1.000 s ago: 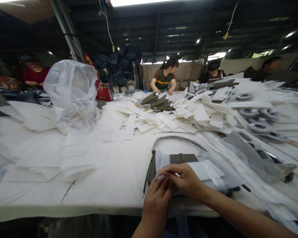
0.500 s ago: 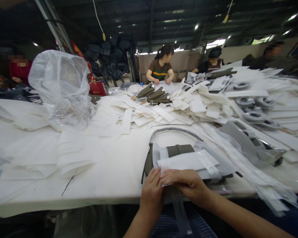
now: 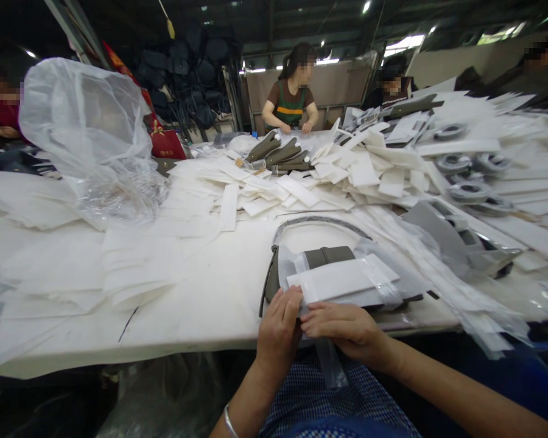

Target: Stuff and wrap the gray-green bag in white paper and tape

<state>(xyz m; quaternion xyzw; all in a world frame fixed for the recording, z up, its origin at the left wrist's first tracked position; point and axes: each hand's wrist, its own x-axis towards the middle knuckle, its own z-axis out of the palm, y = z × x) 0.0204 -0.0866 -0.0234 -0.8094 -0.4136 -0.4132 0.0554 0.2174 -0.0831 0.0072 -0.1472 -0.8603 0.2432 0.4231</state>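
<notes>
An olive-grey handbag lies flat near the front edge of a white table, its curved handle arching away from me. A white foam sheet in a clear plastic sleeve rests across the bag. My left hand lies on the bag's near left corner with fingers together, pressing the sheet's left end. My right hand is beside it, fingers curled over the near edge of the sleeve. A strip of clear plastic hangs over the table edge below my hands.
A puffed clear plastic bag stands at the back left. Piles of white foam sheets cover the middle and right, with more olive bags and wrapped grey parts behind. Several seated people work at the far side.
The view has tilted down and the bag sits nearer the table edge. My hands have slid toward me along the sleeve; more of the white sheet now shows above them.
</notes>
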